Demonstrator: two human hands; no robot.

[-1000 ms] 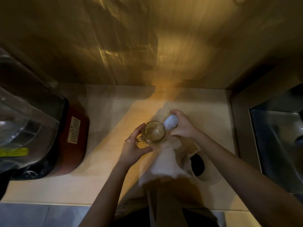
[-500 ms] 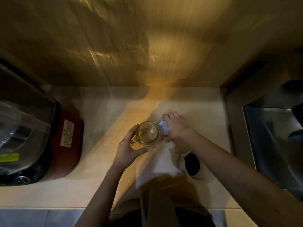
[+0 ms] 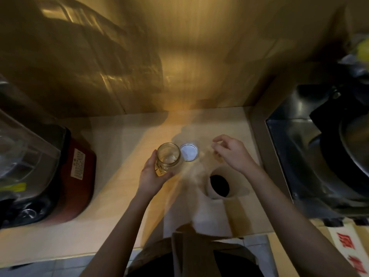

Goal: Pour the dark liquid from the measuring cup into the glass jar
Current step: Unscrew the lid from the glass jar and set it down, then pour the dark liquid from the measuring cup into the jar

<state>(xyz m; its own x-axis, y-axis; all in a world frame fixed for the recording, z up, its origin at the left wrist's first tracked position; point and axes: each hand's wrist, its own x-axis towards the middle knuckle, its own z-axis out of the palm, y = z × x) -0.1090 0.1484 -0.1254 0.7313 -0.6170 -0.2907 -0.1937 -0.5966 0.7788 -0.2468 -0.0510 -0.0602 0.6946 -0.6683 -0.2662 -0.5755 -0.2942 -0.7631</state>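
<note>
An empty glass jar [image 3: 167, 157] stands upright on the pale counter [image 3: 111, 148], and my left hand [image 3: 152, 175] grips its near side. Its white lid [image 3: 189, 152] lies flat on the counter just right of the jar. My right hand [image 3: 231, 152] hovers to the right of the lid with loose, spread fingers and nothing in them. A measuring cup [image 3: 218, 185] holding dark liquid sits on the counter below my right hand, its handle pointing right.
A red appliance base with a clear jug [image 3: 60, 172] fills the left side. A steel sink with a dark pan [image 3: 323, 148] lies to the right. A white cloth or paper [image 3: 199, 212] lies on the counter's near edge. A wooden wall stands behind.
My right hand set the white lid down on the counter beside the jar, let go and moved off to the right. My left hand kept hold of the jar.
</note>
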